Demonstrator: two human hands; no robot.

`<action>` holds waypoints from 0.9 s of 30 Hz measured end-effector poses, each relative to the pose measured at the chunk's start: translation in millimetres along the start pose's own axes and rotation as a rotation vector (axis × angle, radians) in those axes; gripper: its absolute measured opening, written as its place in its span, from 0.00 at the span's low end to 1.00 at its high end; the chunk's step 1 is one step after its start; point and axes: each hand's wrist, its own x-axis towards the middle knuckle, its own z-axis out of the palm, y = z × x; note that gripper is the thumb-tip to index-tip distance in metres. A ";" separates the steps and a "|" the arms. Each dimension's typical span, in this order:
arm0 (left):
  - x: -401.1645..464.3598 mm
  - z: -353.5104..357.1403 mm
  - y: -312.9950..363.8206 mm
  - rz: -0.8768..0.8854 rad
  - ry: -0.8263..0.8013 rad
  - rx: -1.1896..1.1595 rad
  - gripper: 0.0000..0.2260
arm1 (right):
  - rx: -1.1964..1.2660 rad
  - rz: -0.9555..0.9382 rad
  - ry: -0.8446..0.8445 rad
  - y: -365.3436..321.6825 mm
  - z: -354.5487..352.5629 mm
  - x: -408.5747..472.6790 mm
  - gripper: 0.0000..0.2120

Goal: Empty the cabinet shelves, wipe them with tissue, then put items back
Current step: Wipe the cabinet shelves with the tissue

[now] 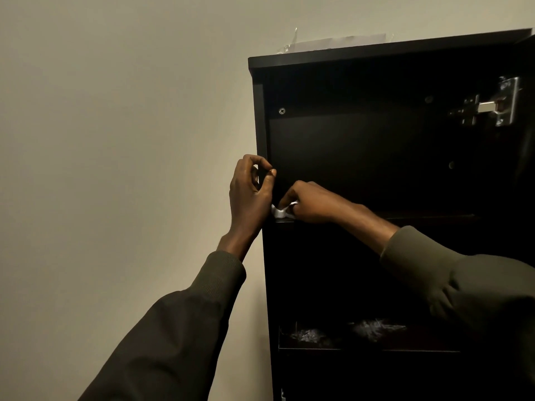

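Note:
A tall black cabinet (376, 140) stands open against a pale wall. Its top compartment holds nothing that I can see. My right hand (309, 202) grips a crumpled white tissue (281, 211) at the left end of the upper shelf (405, 217), close to the cabinet's left wall. My left hand (251, 192) is at the front edge of the left side panel, its thumb and fingers curled round that edge. Part of the tissue is hidden behind my left hand.
A metal door hinge (492, 104) sits at the upper right inside the cabinet. A lower shelf (367, 347) carries dim crinkled clumps (376, 328) that I cannot identify. Clear plastic or tape (333, 41) lies on the cabinet top. The wall fills the left.

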 end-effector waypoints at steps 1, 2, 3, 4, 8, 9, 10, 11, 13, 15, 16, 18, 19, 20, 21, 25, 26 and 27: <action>-0.2 0.0 0.0 0.001 -0.002 -0.004 0.08 | 0.004 -0.017 -0.007 0.5 -1.9 -3.8 0.16; -0.3 -0.3 -0.3 0.002 -0.003 -0.004 0.08 | 0.018 -0.035 -0.023 1.2 -4.3 -6.5 0.16; -0.6 -0.4 -0.6 0.003 -0.007 -0.003 0.08 | 0.046 -0.050 -0.044 3.2 -6.9 -9.0 0.15; -0.4 -0.3 -0.8 0.005 -0.009 -0.001 0.08 | 0.092 -0.064 -0.057 5.7 -10.4 -11.5 0.14; -0.2 0.0 -0.4 0.008 -0.007 0.005 0.08 | 0.282 -0.033 0.041 15.6 -26.6 -13.5 0.11; -0.1 -0.1 -0.2 0.008 -0.008 0.010 0.08 | 0.265 -0.012 0.095 17.9 -29.4 -10.6 0.11; -0.3 -0.4 -0.1 0.005 -0.010 0.017 0.08 | 0.221 0.013 0.145 20.5 -30.3 -6.6 0.12; 0.1 -0.6 0.5 0.005 -0.013 0.023 0.09 | 0.168 0.040 0.186 22.0 -30.4 -3.0 0.15; 0.6 -1.3 0.4 0.011 -0.018 0.021 0.09 | 0.081 0.071 0.249 22.6 -26.6 2.6 0.19; 0.8 -0.9 0.1 0.009 -0.026 0.011 0.09 | 0.026 0.083 0.285 21.4 -20.2 5.6 0.21; 0.6 -1.0 0.6 0.006 -0.026 0.007 0.09 | -0.004 0.083 0.294 19.4 -16.5 5.5 0.21; 0.4 -1.2 0.7 0.009 -0.025 0.007 0.09 | -0.091 0.070 0.315 13.1 -8.5 4.9 0.19; 0.5 -1.2 0.8 0.010 -0.027 0.009 0.09 | -0.139 0.055 0.325 9.8 -4.8 4.8 0.18; 0.7 -1.4 1.0 0.010 -0.029 0.008 0.08 | -0.182 0.037 0.329 5.8 -2.1 5.1 0.17; 0.6 -1.7 1.2 0.010 -0.030 0.008 0.08 | -0.216 0.023 0.320 2.1 0.1 6.6 0.16; 1.4 -3.5 0.8 0.007 -0.027 0.008 0.09 | -0.252 0.016 0.169 -11.4 3.5 13.8 0.13; 1.4 -2.8 -0.4 0.010 -0.026 0.009 0.09 | -0.244 0.024 0.125 -12.8 3.9 16.2 0.12; 1.2 -2.8 -1.2 0.013 -0.027 0.011 0.09 | -0.219 0.038 0.085 -13.9 4.9 18.6 0.11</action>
